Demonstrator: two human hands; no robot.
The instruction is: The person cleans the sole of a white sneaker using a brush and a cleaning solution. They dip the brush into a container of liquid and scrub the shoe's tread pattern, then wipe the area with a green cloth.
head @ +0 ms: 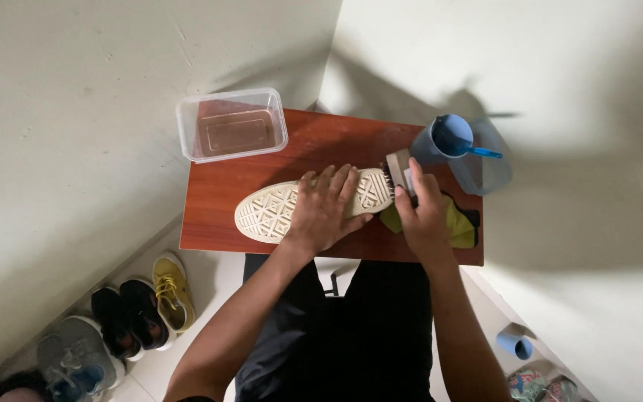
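A shoe (266, 212) lies sole-up on a small red-brown table (217, 190), its cream patterned sole facing me. My left hand (325, 208) presses flat on the middle of the sole, fingers spread. My right hand (422, 212) grips a scrubbing brush (398, 170) whose bristles touch the right end of the sole. Under that hand lies a yellow-green cloth (459, 227).
A clear plastic tub (232, 124) with brownish water stands at the table's back left corner. A blue cup (448, 138) with a blue-handled tool sits at the back right, beside a clear container (489, 171). Several shoes (139, 305) line the floor at lower left; a blue roll (516, 345) lies lower right.
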